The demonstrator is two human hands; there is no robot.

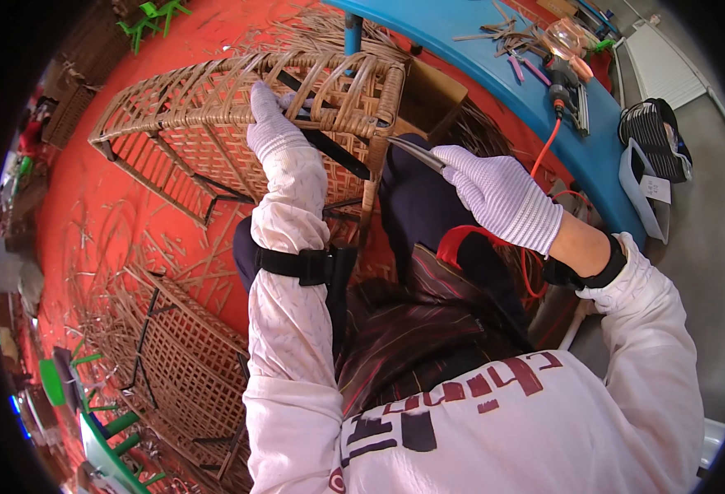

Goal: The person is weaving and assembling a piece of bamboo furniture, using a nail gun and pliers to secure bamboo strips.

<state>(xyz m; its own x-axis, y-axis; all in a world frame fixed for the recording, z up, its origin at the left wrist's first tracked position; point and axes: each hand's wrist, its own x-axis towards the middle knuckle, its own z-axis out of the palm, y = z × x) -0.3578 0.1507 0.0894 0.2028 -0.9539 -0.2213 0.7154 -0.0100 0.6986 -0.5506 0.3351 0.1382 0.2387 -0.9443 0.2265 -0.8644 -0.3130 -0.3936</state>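
A woven brown rattan piece of furniture (206,123), with black metal bars (334,151) in its frame, lies tilted across the upper left, its near right corner by my knees. My left hand (275,128), in a white knit glove, is closed on its woven side, the fingertips partly hidden by the strands. My right hand (498,193), gloved alike, grips a slim grey metal tool (416,153) with a narrow tip. The tool's handle end is hidden in the fist, so its exact kind cannot be told. Its tip points left, close to the rattan corner.
A blue table (461,58) at the upper right bears a power tool (558,82) with an orange cord, pink-handled tools and rattan offcuts. Beneath stands a cardboard box (430,100). Another rattan piece (185,370) lies at the lower left on the red floor (223,309), among scattered strips.
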